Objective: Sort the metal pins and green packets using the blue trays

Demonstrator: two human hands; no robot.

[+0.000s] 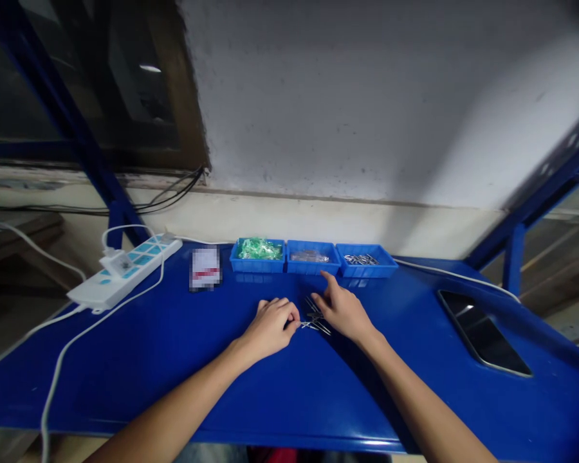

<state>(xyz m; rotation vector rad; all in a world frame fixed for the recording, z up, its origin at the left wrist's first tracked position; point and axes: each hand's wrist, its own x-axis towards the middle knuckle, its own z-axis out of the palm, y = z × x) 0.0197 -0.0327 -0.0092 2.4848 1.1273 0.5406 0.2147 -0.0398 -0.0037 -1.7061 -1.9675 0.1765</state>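
Observation:
Several thin metal pieces [317, 325] lie in a loose pile on the blue table between my hands. My left hand [273, 325] is at the pile's left side, its fingers closed in a pinch at the end of a thin metal piece. On the right, my right hand [342, 307] rests over the pile's edge, index finger stretched toward the bins and thumb apart. Behind the hands stand three blue bins: the left bin [258, 265] holds green and clear items, the middle bin [313, 265] small clear-looking items, the right bin [368, 270] small metal parts.
A white power strip [125, 273] with a plug and cables lies on the table's left side. A blurred white and red packet [205, 269] sits left of the bins. At the right lies a black phone [482, 331]. Blue frame posts rise at both sides.

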